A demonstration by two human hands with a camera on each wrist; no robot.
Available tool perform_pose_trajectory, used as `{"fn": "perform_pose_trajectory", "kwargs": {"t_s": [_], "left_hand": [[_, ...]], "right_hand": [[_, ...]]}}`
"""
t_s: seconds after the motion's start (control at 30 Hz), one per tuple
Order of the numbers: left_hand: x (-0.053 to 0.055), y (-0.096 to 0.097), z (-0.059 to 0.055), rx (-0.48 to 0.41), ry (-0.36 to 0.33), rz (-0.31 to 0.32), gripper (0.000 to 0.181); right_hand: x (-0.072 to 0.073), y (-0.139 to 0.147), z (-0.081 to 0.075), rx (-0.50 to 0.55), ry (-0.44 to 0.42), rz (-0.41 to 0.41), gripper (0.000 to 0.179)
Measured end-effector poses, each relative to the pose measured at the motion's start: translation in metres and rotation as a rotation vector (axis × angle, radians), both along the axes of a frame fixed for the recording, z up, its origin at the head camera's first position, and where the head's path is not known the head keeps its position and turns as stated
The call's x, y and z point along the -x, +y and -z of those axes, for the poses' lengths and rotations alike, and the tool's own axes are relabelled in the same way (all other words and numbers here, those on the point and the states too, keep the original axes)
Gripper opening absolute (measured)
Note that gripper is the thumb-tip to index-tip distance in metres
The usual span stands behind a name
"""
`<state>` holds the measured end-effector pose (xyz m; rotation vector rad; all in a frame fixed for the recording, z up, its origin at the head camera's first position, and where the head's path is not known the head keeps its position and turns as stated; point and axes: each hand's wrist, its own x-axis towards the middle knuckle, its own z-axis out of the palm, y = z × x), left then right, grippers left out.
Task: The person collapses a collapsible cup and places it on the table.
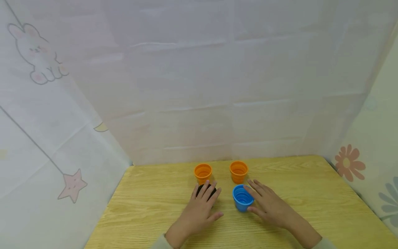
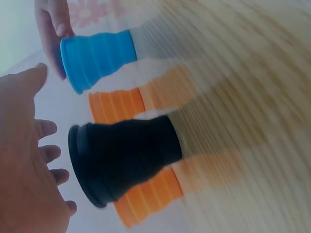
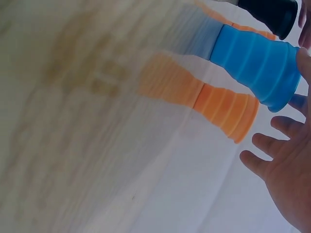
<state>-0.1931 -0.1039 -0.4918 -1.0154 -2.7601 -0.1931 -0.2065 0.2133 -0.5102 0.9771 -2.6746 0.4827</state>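
A black ribbed cup (image 2: 129, 155) stands upright on the table, mostly covered in the head view by my left hand (image 1: 199, 211). That hand is spread above the cup's rim, its fingers apart and not curled round it. To the right is a blue ribbed cup (image 1: 242, 197), also upright with its mouth up. Beside its rim my right hand (image 1: 271, 205) has its fingers extended, the fingertips reaching over the far right edge and the thumb near its front right side. Neither hand grips a cup.
Behind these stand two orange ribbed cups, the left one (image 1: 203, 171) past the black cup and the right one (image 1: 238, 171) past the blue cup. The wooden table (image 1: 143, 207) meets a pale cloth wall (image 1: 186, 103) at its back.
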Motion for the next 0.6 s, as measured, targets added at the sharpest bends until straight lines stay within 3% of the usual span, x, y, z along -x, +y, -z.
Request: {"fn": "perform_pose_trajectory", "kwargs": {"t_s": [0.3, 0.6], "left_hand": [[0.006, 0.025, -0.003, 0.054, 0.036, 0.078, 0.07], [0.009, 0.044, -0.005, 0.133, 0.073, 0.089, 0.067]], "right_hand": [[0.003, 0.002, -0.002, -0.029, 0.044, -0.04, 0.067], [0.005, 0.004, -0.003, -0.106, 0.014, -0.069, 0.065]]}}
